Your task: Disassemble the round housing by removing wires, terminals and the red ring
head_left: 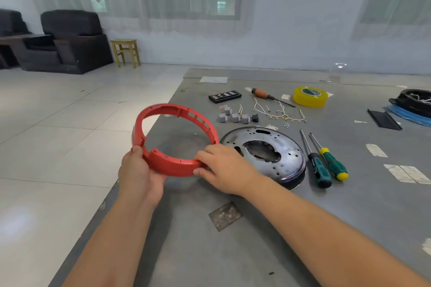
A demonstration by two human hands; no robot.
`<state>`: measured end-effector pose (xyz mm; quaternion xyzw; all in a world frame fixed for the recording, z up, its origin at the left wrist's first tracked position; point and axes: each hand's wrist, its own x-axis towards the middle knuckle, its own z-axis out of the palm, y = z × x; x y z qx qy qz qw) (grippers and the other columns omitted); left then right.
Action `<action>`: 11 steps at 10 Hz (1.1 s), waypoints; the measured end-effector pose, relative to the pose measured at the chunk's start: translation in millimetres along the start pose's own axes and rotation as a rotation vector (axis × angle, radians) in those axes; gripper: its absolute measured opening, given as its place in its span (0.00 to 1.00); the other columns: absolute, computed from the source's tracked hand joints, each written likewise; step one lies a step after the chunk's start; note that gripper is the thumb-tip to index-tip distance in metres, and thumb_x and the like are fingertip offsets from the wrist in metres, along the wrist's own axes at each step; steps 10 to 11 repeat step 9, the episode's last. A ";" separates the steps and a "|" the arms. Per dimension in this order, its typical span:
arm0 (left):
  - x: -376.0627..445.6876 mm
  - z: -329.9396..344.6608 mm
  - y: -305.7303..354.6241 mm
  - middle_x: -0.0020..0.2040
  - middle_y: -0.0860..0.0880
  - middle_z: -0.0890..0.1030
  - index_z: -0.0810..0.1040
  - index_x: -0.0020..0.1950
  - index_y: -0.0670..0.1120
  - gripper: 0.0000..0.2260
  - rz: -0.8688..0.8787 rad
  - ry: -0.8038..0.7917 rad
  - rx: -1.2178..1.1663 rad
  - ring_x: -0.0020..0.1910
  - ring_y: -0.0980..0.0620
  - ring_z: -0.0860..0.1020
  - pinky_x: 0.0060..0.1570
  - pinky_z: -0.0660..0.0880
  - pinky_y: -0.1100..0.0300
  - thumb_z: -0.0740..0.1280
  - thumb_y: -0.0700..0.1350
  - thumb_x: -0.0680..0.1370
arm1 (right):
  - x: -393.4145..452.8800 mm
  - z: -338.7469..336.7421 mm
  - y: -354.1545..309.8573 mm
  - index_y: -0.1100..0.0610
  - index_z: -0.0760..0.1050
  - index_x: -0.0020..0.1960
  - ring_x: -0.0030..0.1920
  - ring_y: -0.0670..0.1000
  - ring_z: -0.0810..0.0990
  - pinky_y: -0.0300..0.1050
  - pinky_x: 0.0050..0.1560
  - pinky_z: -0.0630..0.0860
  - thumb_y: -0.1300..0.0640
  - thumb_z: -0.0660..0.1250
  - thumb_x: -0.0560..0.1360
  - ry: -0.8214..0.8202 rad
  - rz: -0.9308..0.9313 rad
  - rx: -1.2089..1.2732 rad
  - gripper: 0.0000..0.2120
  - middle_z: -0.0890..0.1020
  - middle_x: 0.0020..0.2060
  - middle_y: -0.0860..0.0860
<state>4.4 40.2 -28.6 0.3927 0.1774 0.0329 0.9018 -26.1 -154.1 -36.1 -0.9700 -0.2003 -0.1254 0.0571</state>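
The red ring (173,165) is lifted off the table, tilted, near the table's left edge. My left hand (137,171) grips its near-left rim, thumb on top. My right hand (225,166) holds the near-right rim with curled fingers. The round metal housing plate (283,158) lies flat on the table just right of the ring, separate from it. Behind it lie loose white wires with terminals (277,112) and several grey terminal blocks (235,117).
Two green-handled screwdrivers (326,163) lie right of the plate. A brown-handled screwdriver (268,95), a yellow tape roll (310,96) and a black bit case (224,96) sit farther back. A black part on blue (412,103) is at the far right. The grey table (233,251) ends at left.
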 end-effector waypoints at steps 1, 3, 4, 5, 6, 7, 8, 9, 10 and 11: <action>8.0 -20.3 0.6 0.77 0.46 0.70 0.59 0.83 0.49 0.26 0.157 0.063 0.322 0.69 0.48 0.76 0.71 0.72 0.45 0.60 0.39 0.85 | -5.4 7.7 -6.9 0.51 0.74 0.59 0.56 0.54 0.75 0.54 0.63 0.69 0.42 0.58 0.82 0.043 -0.006 -0.057 0.15 0.77 0.52 0.49; 3.3 -37.9 -7.4 0.66 0.56 0.77 0.72 0.75 0.56 0.20 0.444 -0.023 0.813 0.68 0.51 0.75 0.69 0.70 0.52 0.64 0.48 0.83 | -11.7 19.2 -20.4 0.50 0.76 0.63 0.64 0.54 0.75 0.53 0.72 0.63 0.44 0.54 0.81 0.087 0.017 -0.125 0.19 0.79 0.57 0.49; 0.1 -42.4 -11.3 0.70 0.49 0.76 0.73 0.75 0.51 0.20 0.475 -0.060 0.983 0.70 0.47 0.73 0.72 0.68 0.51 0.67 0.46 0.82 | -17.5 23.9 -21.9 0.50 0.72 0.73 0.77 0.53 0.66 0.55 0.79 0.55 0.46 0.55 0.81 0.118 0.066 -0.076 0.23 0.77 0.68 0.49; -1.3 -46.2 -12.7 0.80 0.43 0.65 0.74 0.75 0.47 0.20 0.506 -0.118 1.198 0.78 0.44 0.65 0.76 0.62 0.52 0.66 0.48 0.83 | -18.8 27.4 -23.3 0.50 0.65 0.79 0.80 0.54 0.60 0.55 0.81 0.53 0.48 0.56 0.80 0.123 0.076 -0.062 0.27 0.70 0.76 0.51; -8.7 -44.1 -13.1 0.84 0.43 0.57 0.75 0.73 0.45 0.18 0.544 -0.128 1.248 0.82 0.49 0.57 0.69 0.57 0.62 0.63 0.48 0.84 | -20.6 28.5 -24.9 0.51 0.61 0.81 0.81 0.53 0.58 0.55 0.81 0.53 0.49 0.54 0.79 0.125 0.083 -0.067 0.30 0.66 0.79 0.51; -12.5 -48.6 -15.1 0.85 0.42 0.53 0.74 0.74 0.46 0.18 0.572 -0.119 1.259 0.84 0.50 0.51 0.77 0.54 0.55 0.62 0.49 0.85 | -23.3 28.3 -24.2 0.52 0.62 0.81 0.80 0.53 0.59 0.54 0.80 0.55 0.50 0.52 0.77 0.160 0.074 -0.038 0.32 0.66 0.79 0.51; -13.4 -51.2 -15.5 0.84 0.43 0.55 0.74 0.74 0.48 0.18 0.567 -0.115 1.239 0.84 0.51 0.50 0.79 0.54 0.50 0.63 0.50 0.85 | -27.2 21.4 -24.9 0.53 0.65 0.79 0.79 0.50 0.62 0.51 0.79 0.59 0.52 0.59 0.79 0.203 0.075 0.157 0.29 0.67 0.78 0.50; -8.2 -60.9 -12.2 0.83 0.43 0.59 0.72 0.75 0.49 0.20 0.554 -0.086 1.183 0.83 0.51 0.53 0.78 0.56 0.50 0.65 0.50 0.84 | -32.5 -14.0 -12.4 0.51 0.68 0.77 0.75 0.43 0.65 0.47 0.76 0.63 0.52 0.64 0.81 0.290 0.179 0.449 0.24 0.70 0.75 0.45; -8.2 -60.9 -12.2 0.83 0.43 0.59 0.72 0.75 0.49 0.20 0.554 -0.086 1.183 0.83 0.51 0.53 0.78 0.56 0.50 0.65 0.50 0.84 | -32.5 -14.0 -12.4 0.51 0.68 0.77 0.75 0.43 0.65 0.47 0.76 0.63 0.52 0.64 0.81 0.290 0.179 0.449 0.24 0.70 0.75 0.45; -8.2 -60.9 -12.2 0.83 0.43 0.59 0.72 0.75 0.49 0.20 0.554 -0.086 1.183 0.83 0.51 0.53 0.78 0.56 0.50 0.65 0.50 0.84 | -32.5 -14.0 -12.4 0.51 0.68 0.77 0.75 0.43 0.65 0.47 0.76 0.63 0.52 0.64 0.81 0.290 0.179 0.449 0.24 0.70 0.75 0.45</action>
